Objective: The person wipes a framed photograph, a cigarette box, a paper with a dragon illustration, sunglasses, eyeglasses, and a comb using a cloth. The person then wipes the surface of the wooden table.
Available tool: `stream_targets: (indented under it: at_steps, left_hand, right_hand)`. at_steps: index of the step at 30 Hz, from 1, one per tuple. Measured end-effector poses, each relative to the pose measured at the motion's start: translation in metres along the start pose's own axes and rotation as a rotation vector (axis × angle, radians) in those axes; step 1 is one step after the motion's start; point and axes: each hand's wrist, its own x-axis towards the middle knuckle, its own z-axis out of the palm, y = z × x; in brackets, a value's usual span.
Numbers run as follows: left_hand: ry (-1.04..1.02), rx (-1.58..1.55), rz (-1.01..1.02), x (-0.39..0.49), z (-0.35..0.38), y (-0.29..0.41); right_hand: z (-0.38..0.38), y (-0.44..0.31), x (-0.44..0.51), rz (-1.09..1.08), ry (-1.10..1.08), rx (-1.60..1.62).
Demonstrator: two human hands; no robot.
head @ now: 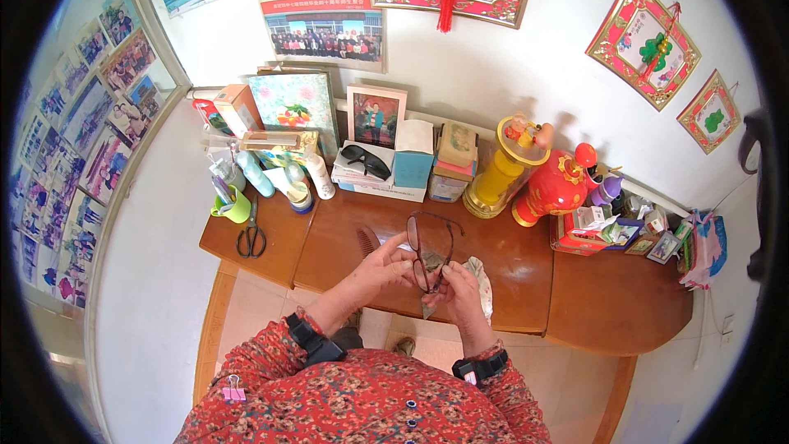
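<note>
My left hand (394, 265) and my right hand (457, 287) hold a pair of dark-framed eyeglasses (415, 254) above the front of a brown wooden table (370, 213). The left fingers are at the lens side, and the right fingers grip the lower end of the frame. A small greyish cloth (429, 311) hangs between the hands, partly hidden; which fingers hold it I cannot tell. A brown comb (368, 240) lies beyond my left hand. A pale patterned cloth (482, 283) lies at the table edge beside my right hand.
Black-handled scissors (251, 241) and a green pen cup (237, 205) are at the left. Along the wall stand bottles, sunglasses (366, 161) on boxes, a framed photo (375, 114), a yellow container (502, 176), a red gourd-shaped ornament (548, 188) and a red box (576, 242) of small items.
</note>
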Motion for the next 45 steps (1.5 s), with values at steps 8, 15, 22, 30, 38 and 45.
stream_targets:
  at_steps: [8, 15, 22, 30, 38, 45]
  left_hand:
    - [-0.089, -0.086, 0.016, 0.001, -0.048, 0.039]
    - [-0.116, -0.052, 0.155, 0.001, -0.082, 0.057]
    - [-0.204, 0.183, 0.163, 0.015, -0.113, 0.055]
    - [0.03, -0.128, 0.23, 0.025, -0.134, 0.047]
    - [0.359, -0.163, 0.176, 0.039, -0.158, 0.053]
    - [0.538, -0.175, 0.275, 0.101, -0.17, 0.08]
  right_hand:
    - [0.034, -0.011, 0.018, 0.084, -0.117, -0.198]
    - [0.062, -0.007, 0.047, 0.072, 0.021, -0.363]
    - [0.075, 0.013, 0.081, -0.395, 0.01, -1.204]
    - [0.096, 0.011, 0.098, 0.075, 0.15, -0.625]
    - [0.088, 0.019, 0.117, 0.053, 0.167, -0.713]
    - [0.056, 0.04, 0.101, 0.142, 0.179, -0.634]
